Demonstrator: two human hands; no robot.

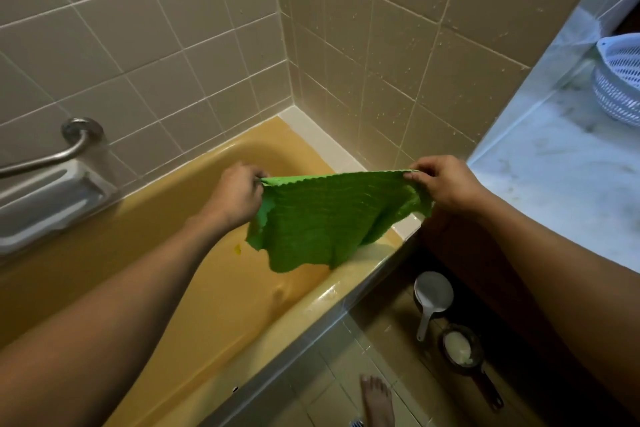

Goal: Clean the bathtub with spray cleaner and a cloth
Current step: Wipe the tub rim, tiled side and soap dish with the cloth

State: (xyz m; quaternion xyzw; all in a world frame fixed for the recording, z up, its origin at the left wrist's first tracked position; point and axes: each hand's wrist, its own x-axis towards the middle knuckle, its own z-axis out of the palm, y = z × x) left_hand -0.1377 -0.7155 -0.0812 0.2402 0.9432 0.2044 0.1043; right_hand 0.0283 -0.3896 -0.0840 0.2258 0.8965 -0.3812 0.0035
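A green cloth [322,218] hangs spread out in the air above the end of the yellow bathtub [194,295]. My left hand [237,192] pinches its upper left corner. My right hand [443,185] pinches the upper right corner, over the tub's white end ledge. The cloth's lower edge droops free above the tub's inner slope and front rim. No spray cleaner bottle shows in this view.
Beige tiled walls meet behind the tub. A metal grab bar [52,156] and a soap holder [45,201] sit on the left wall. A marble counter [561,177] with a white basket [620,80] is at right. On the floor lie a white ladle [433,298], a dark pan [462,350] and my bare foot [377,399].
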